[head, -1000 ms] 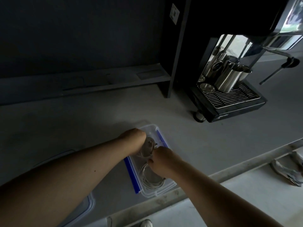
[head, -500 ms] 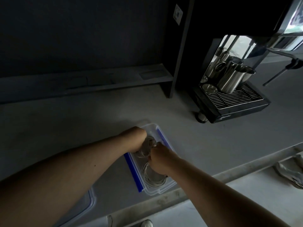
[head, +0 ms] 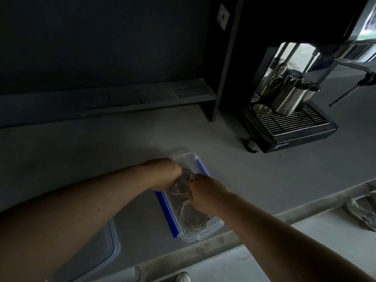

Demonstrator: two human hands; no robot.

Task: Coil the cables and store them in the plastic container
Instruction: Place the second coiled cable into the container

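1. Both hands meet over the far half of the plastic container (head: 200,236). It sits open on the grey surface (head: 101,151), near the front edge.
2. The left hand (head: 164,174) grips the held coil (head: 184,183) from the far left, fingers curled down round the loops. The right hand (head: 205,196) pinches the same coil from the near right. The fingertips are mostly hidden under the knuckles, so I cannot read the exact hold.
3. Probable reason for two hands: a loose coil wants to spring open. Holding it on opposite sides keeps the loops together and narrow enough to pass between the walls.
4. The held coil is at the container's far half. I cannot tell whether it touches the bottom.
5. Contents: the stored coil (head: 191,218), a pale cable, lies flat in the near half. Its loops are inside the walls, and the right wrist partly covers it.
6. The container is clear, and a blue clip (head: 165,214) is folded outward along its left side.
7. The lid (head: 113,247) lies on the surface at the lower left, apart from the container and partly under the left forearm. It is likely set aside to leave the opening free.
8. Judgement: one coil is stowed, a second is going in, and the lid is not yet on.
9. The coffee machine (head: 289,123) stands well apart at the back right, with metal jugs (head: 289,94) on its tray.
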